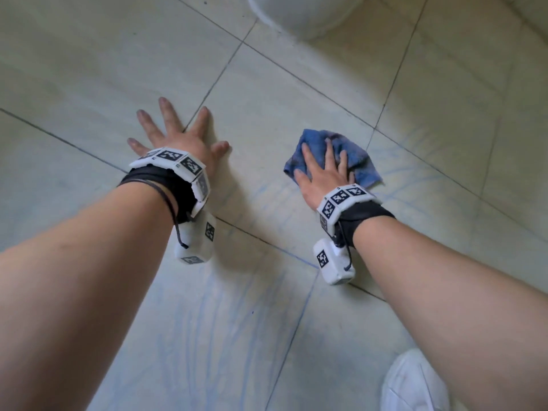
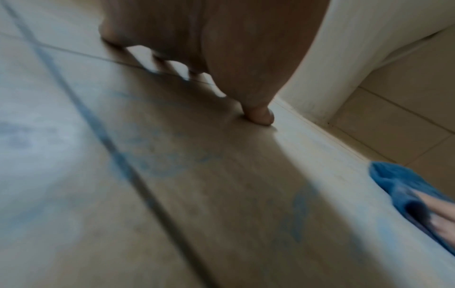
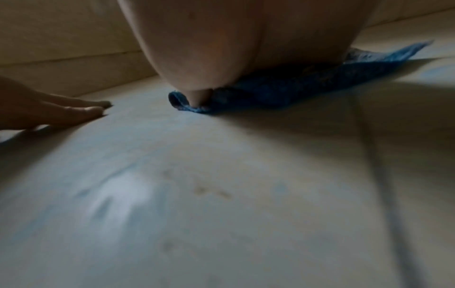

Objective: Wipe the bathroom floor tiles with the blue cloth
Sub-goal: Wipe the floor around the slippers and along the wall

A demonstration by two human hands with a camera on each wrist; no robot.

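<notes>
The blue cloth (image 1: 353,161) lies crumpled on the pale floor tiles (image 1: 267,93), right of centre in the head view. My right hand (image 1: 321,170) presses flat on it with straight, spread fingers. In the right wrist view the cloth (image 3: 307,85) shows under the palm, its corner sticking out to the right. My left hand (image 1: 175,134) is planted flat on the bare tile, fingers splayed, a short way left of the cloth. In the left wrist view the cloth (image 2: 403,187) appears at the right edge.
The white base of a toilet (image 1: 302,16) stands at the top centre, just beyond the cloth. Faint blue streaks (image 1: 207,315) mark the tiles near me. A white shoe (image 1: 415,384) is at the bottom right. Dark grout lines (image 1: 225,69) cross the floor.
</notes>
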